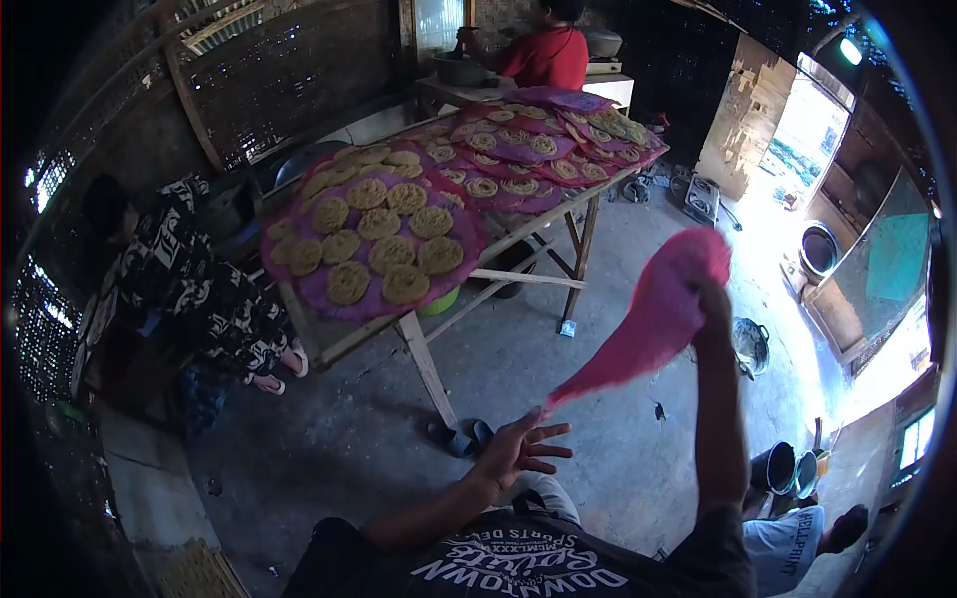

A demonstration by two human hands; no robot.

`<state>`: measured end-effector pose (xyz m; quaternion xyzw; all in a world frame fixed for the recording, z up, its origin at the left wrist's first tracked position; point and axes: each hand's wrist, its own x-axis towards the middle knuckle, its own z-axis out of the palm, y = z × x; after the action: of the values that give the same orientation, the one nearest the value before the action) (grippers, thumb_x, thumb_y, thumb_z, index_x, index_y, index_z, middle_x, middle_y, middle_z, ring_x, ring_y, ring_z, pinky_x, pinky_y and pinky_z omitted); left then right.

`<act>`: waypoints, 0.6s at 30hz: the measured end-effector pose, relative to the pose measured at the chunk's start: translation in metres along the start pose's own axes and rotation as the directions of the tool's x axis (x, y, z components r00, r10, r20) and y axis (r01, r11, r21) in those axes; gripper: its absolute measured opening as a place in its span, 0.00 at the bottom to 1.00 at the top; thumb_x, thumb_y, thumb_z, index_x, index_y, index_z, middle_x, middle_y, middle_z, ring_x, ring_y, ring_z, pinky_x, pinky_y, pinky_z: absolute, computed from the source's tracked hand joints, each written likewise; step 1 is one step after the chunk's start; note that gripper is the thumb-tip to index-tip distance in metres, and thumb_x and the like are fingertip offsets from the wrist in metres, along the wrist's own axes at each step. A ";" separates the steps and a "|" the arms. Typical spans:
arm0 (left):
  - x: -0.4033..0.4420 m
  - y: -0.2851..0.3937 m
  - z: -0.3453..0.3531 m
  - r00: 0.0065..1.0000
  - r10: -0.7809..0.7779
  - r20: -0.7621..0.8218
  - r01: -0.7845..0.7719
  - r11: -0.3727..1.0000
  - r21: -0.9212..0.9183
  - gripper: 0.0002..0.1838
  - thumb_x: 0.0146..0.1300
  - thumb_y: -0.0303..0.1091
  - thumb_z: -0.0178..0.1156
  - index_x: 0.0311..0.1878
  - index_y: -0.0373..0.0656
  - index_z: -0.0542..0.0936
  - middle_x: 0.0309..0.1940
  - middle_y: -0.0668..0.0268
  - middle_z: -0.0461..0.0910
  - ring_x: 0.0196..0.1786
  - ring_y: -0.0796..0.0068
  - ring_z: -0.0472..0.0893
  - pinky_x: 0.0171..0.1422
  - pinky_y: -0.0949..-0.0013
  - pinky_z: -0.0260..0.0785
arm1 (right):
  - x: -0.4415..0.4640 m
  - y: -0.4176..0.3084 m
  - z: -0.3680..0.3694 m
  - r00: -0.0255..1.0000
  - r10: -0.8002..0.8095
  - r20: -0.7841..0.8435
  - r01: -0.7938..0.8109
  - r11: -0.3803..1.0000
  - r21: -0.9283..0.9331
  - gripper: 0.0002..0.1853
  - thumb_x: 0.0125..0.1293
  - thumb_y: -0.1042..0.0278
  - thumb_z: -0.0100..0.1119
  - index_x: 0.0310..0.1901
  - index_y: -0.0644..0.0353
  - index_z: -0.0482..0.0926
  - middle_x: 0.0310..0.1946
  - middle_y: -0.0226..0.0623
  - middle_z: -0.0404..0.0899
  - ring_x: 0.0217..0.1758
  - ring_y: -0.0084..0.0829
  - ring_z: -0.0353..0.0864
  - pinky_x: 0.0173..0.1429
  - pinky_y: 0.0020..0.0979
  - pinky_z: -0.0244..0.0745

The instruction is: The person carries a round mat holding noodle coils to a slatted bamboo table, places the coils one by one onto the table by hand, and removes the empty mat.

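My right hand is raised on the right, its fingers closed on the upper edge of a pink and purple sheet. The sheet hangs in the air and narrows toward the lower left. Its tapered end reaches the thumb of my left hand; I cannot tell whether they touch. That hand is low in front of my body with its fingers spread. Beyond, round coiled noodle-like cakes lie on a purple round sheet at the table's near end.
A wooden table carries more layered sheets with cakes. One person in red works behind it; another in patterned clothes is at the left. Sandals lie under the table. Buckets and a person in a grey shirt are lower right.
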<state>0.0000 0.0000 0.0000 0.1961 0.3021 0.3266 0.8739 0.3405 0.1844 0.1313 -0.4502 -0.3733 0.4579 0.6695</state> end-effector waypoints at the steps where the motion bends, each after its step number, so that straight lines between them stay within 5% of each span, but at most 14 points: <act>1: -0.005 0.000 0.007 1.000 0.003 0.002 -0.003 1.000 0.024 0.43 0.67 0.59 0.58 0.75 0.41 0.57 0.64 0.48 0.73 0.51 0.53 0.85 0.38 0.63 0.83 | 0.000 0.001 -0.001 1.000 0.002 0.001 -0.002 1.000 -0.001 0.29 0.53 0.71 0.68 0.61 0.60 0.77 0.48 0.30 0.82 0.49 0.28 0.82 0.53 0.29 0.77; 4: 0.043 0.035 0.006 0.998 0.066 0.001 -0.066 0.993 0.095 0.38 0.70 0.53 0.57 0.73 0.38 0.60 0.64 0.49 0.74 0.50 0.55 0.85 0.38 0.65 0.83 | 0.170 -0.013 0.006 0.943 -0.274 0.188 0.329 0.853 -0.405 0.20 0.65 0.69 0.57 0.59 0.62 0.77 0.51 0.36 0.81 0.55 0.33 0.80 0.59 0.32 0.76; 5: 0.051 0.040 0.003 0.996 0.094 0.000 -0.094 0.989 0.116 0.37 0.70 0.52 0.57 0.73 0.38 0.60 0.64 0.49 0.74 0.50 0.56 0.85 0.37 0.65 0.83 | 0.212 -0.024 0.022 0.912 -0.342 0.226 0.406 0.830 -0.382 0.18 0.65 0.68 0.57 0.56 0.61 0.78 0.49 0.36 0.81 0.52 0.33 0.81 0.55 0.31 0.78; 6: 0.058 0.048 0.004 0.990 0.136 -0.041 -0.127 0.978 0.167 0.34 0.71 0.48 0.57 0.72 0.36 0.62 0.63 0.49 0.75 0.50 0.58 0.85 0.38 0.67 0.82 | 0.253 -0.035 0.039 0.875 -0.408 0.262 0.480 0.802 -0.356 0.15 0.65 0.68 0.58 0.53 0.60 0.79 0.47 0.36 0.82 0.49 0.34 0.83 0.51 0.31 0.79; 9: 0.088 0.058 -0.002 0.948 0.257 -0.188 -0.212 0.950 0.231 0.32 0.72 0.43 0.57 0.71 0.33 0.63 0.62 0.50 0.76 0.50 0.59 0.85 0.39 0.68 0.82 | 0.318 -0.088 0.133 0.966 -0.259 0.012 0.257 0.963 0.077 0.12 0.63 0.73 0.58 0.49 0.62 0.78 0.44 0.39 0.81 0.44 0.37 0.85 0.43 0.37 0.83; 13: 0.140 0.085 0.012 0.823 0.411 -0.393 -0.315 0.905 0.286 0.29 0.72 0.39 0.56 0.69 0.30 0.64 0.61 0.50 0.76 0.50 0.59 0.85 0.40 0.69 0.82 | 0.488 -0.124 0.203 0.878 -0.478 0.016 0.439 0.819 0.369 0.18 0.63 0.78 0.51 0.56 0.70 0.71 0.47 0.46 0.79 0.46 0.42 0.84 0.44 0.45 0.85; 15: 0.166 0.083 0.018 0.749 0.462 -0.475 -0.382 0.887 0.259 0.29 0.72 0.38 0.57 0.68 0.30 0.65 0.61 0.50 0.77 0.50 0.59 0.85 0.40 0.69 0.82 | 0.567 -0.131 0.221 0.786 -0.618 0.003 0.574 0.731 0.369 0.20 0.63 0.68 0.57 0.56 0.64 0.74 0.47 0.44 0.81 0.48 0.41 0.85 0.49 0.43 0.83; 16: 0.177 0.084 0.025 0.715 0.488 -0.500 -0.414 0.872 0.261 0.27 0.71 0.37 0.57 0.67 0.29 0.67 0.60 0.50 0.77 0.50 0.59 0.85 0.41 0.68 0.82 | 0.607 -0.136 0.226 0.665 -0.746 0.036 0.737 0.663 0.135 0.21 0.63 0.63 0.60 0.57 0.60 0.76 0.47 0.43 0.83 0.49 0.41 0.85 0.51 0.42 0.82; 17: 0.189 0.085 0.032 0.691 0.491 -0.530 -0.422 0.870 0.256 0.27 0.71 0.37 0.57 0.67 0.29 0.67 0.60 0.49 0.77 0.50 0.59 0.85 0.41 0.68 0.82 | 0.649 -0.141 0.223 0.420 -0.887 0.192 0.831 0.291 -0.474 0.22 0.63 0.58 0.63 0.57 0.57 0.78 0.47 0.41 0.84 0.50 0.41 0.85 0.54 0.41 0.80; 18: 0.199 0.087 0.038 0.666 0.494 -0.558 -0.428 0.867 0.256 0.26 0.71 0.37 0.57 0.66 0.29 0.68 0.60 0.49 0.77 0.50 0.59 0.85 0.41 0.68 0.82 | 0.692 -0.139 0.225 0.135 -0.939 0.317 0.705 -0.133 -0.697 0.23 0.63 0.53 0.65 0.57 0.53 0.80 0.47 0.40 0.85 0.50 0.40 0.85 0.56 0.40 0.79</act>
<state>0.1056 0.1937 -0.0047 0.1955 0.5226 0.5661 0.6068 0.3826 0.8757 0.3946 -0.3821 -0.6098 -0.3494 0.6001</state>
